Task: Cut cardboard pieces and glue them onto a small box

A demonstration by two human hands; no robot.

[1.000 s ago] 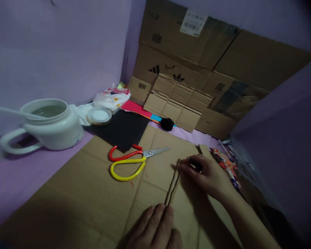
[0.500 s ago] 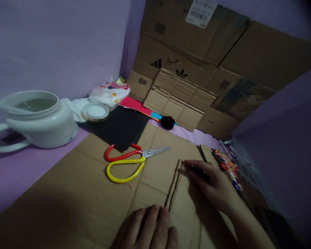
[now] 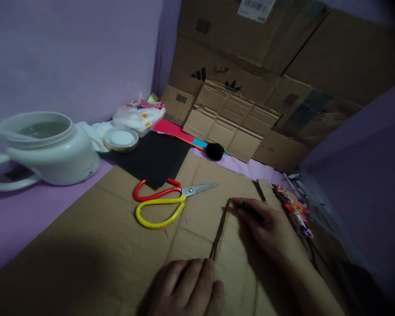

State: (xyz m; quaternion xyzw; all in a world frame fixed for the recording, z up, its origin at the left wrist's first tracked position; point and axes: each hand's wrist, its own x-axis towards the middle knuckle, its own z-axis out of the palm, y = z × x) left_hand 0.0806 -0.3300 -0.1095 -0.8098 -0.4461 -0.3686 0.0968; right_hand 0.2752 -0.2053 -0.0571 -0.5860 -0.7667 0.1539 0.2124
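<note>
My left hand [image 3: 191, 285] lies on a large sheet of brown cardboard [image 3: 118, 245], its fingers flat and its fingertips over the near end of a pair of thin dark strands [image 3: 220, 235]. The strands run close together away from it, up to the fingertips of my right hand [image 3: 263, 224]. That hand is closed in a pinch around a slim black pen-like object [image 3: 252, 211]; its exact kind is hard to make out. To the left of the strands rest open scissors [image 3: 161, 199] with one red and one yellow handle, untouched by either hand.
A white pot [image 3: 52, 153] holding liquid stands at left, near a round lid [image 3: 121, 138] and a plastic bag [image 3: 140, 115]. Black sheets [image 3: 151, 156] lie behind the scissors. Farther back are a black fuzzy ball [image 3: 215, 151] and upright cardboard [image 3: 230, 57]. A colourful wrapper [image 3: 294, 210] lies right.
The two dark strands, apart before, now lie together along most of their length. My right hand has stayed at their far end with the black object. The view has shifted slightly.
</note>
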